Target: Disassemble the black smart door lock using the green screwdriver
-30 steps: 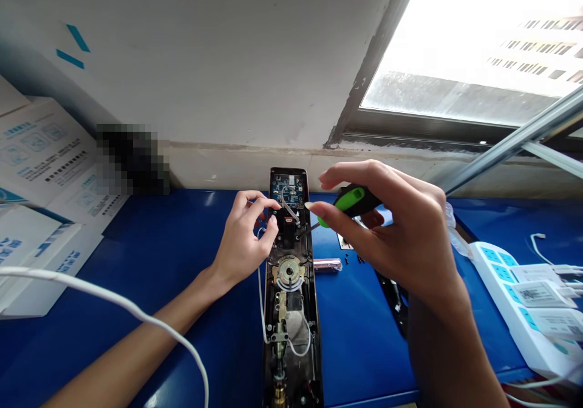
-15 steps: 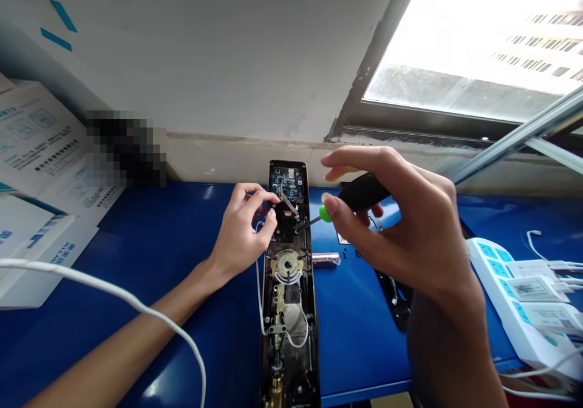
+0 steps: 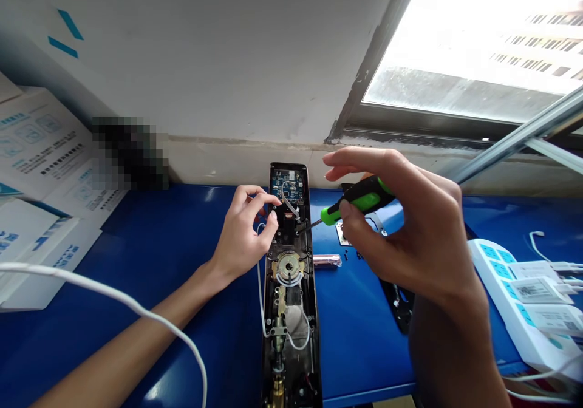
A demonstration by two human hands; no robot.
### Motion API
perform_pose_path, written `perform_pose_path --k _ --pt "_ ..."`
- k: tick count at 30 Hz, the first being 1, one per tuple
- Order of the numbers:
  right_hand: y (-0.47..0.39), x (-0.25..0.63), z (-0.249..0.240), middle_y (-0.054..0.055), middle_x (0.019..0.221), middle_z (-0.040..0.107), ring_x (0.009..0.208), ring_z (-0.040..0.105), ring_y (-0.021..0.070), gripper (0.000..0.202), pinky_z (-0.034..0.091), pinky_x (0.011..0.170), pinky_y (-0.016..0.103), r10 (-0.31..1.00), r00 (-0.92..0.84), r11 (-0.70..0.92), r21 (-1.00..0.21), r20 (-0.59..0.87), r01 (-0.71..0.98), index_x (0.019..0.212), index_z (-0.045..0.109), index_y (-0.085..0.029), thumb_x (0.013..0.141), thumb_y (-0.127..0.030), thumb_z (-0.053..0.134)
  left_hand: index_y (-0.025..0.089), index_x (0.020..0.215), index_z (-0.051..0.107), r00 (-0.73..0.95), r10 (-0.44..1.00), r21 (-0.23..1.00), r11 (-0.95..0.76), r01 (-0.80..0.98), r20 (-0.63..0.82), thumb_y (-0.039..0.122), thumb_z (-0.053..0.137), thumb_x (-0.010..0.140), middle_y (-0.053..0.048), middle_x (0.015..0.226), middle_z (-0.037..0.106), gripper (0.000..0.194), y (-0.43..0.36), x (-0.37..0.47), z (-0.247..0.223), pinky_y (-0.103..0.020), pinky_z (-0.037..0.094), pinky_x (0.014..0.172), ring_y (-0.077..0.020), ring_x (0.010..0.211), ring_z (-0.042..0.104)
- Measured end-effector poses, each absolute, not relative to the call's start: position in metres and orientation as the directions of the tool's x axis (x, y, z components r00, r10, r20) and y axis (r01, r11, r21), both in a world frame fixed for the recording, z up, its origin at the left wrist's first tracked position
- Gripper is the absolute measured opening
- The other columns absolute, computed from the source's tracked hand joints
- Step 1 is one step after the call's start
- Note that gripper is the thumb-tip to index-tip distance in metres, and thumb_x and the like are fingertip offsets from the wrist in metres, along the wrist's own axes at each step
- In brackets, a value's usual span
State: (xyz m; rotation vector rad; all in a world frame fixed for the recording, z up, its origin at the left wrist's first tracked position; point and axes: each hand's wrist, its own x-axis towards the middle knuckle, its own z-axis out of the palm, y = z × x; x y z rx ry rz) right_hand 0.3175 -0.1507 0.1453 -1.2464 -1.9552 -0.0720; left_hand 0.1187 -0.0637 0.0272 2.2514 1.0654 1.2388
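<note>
A long dark door lock housing (image 3: pixel 297 299), its inside exposed, lies on the blue table, pointing away from me. A blue circuit board (image 3: pixel 285 183) sits at its far end, with a round metal part (image 3: pixel 289 266) nearer. My right hand (image 3: pixel 410 232) holds a green and black screwdriver (image 3: pixel 359 203) between thumb and fingers, index finger raised. The tool's tip reaches into the housing beside a black module (image 3: pixel 286 229). At the housing's left edge is my left hand (image 3: pixel 243 232), thumb and index finger curled close together over the module; what they grip is hidden.
White boxes (image 3: pixel 40 147) are stacked at the left, and a white cable (image 3: pixel 132 299) crosses in front. A power strip (image 3: pixel 501 299) with chargers stands right. A pink wrapped cylinder (image 3: pixel 327 260), small screws, a metal plate (image 3: pixel 342 235) and a black part (image 3: pixel 401 308) lie near the housing.
My right thumb has slid back along the screwdriver, and the handle has turned to show more green. The tip stays at the same spot. My left hand holds its place.
</note>
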Motion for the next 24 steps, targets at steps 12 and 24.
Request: perform_pose_path --k 12,24 --pt "-0.1442 0.321 0.1437 0.002 0.097 0.076 0.072 0.068 0.0162 0.02 0.057 0.062 0.034 0.684 -0.233 0.538 -0.262 0.692 0.801 0.112 0.071 -0.026 0.091 -0.024 0.071 0.022 0.105 0.067 0.327 0.767 0.631 -0.641 0.438 0.552 0.015 0.058 0.094 -0.005 0.112 0.053 0.016 -0.0653 0.1183 0.0278 -0.036 0.058 0.083 -0.0149 0.082 0.059" --pt "-0.1478 0.319 0.1435 0.003 0.113 0.073 0.079 0.069 0.02 0.041 0.061 0.07 0.038 0.719 -0.223 0.526 -0.306 0.659 0.793 0.129 0.063 -0.031 0.089 -0.018 0.065 0.021 0.105 0.067 0.331 0.762 0.625 -0.646 0.438 0.556 0.014 0.058 0.094 -0.005 0.113 0.053 0.016 -0.0648 0.1177 0.0275 -0.034 0.057 0.082 -0.0143 0.083 0.059"
